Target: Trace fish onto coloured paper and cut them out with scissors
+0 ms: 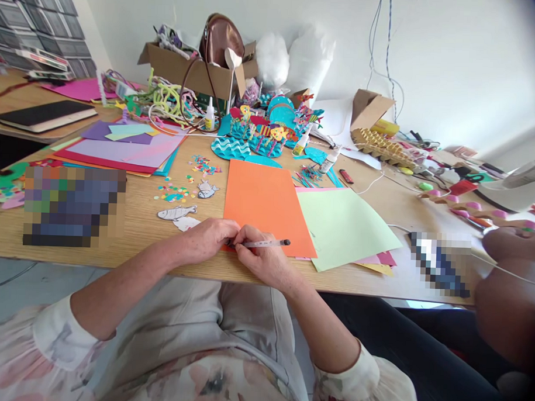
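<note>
My right hand (262, 260) grips a clear pen (272, 243) with a dark end cap, its tip low over the near edge of an orange sheet of paper (261, 200). Right beside it, touching or nearly touching, my left hand (209, 239) rests at the sheet's near left corner with bent fingers pressed together. Whatever lies under those fingers is hidden. Just left of the sheet lie paper fish cutouts: a long grey one (176, 212), a white one (186, 223) partly behind my left hand, and a striped one (207, 190).
Light green paper (348, 224) lies right of the orange sheet, over other coloured sheets. Confetti dots (175, 192) are scattered leftward, near a coloured paper stack (124, 151). Blue sea-themed paper crafts (270, 136) and glue bottles (209, 113) stand behind. Another person's hand (513, 279) is at right.
</note>
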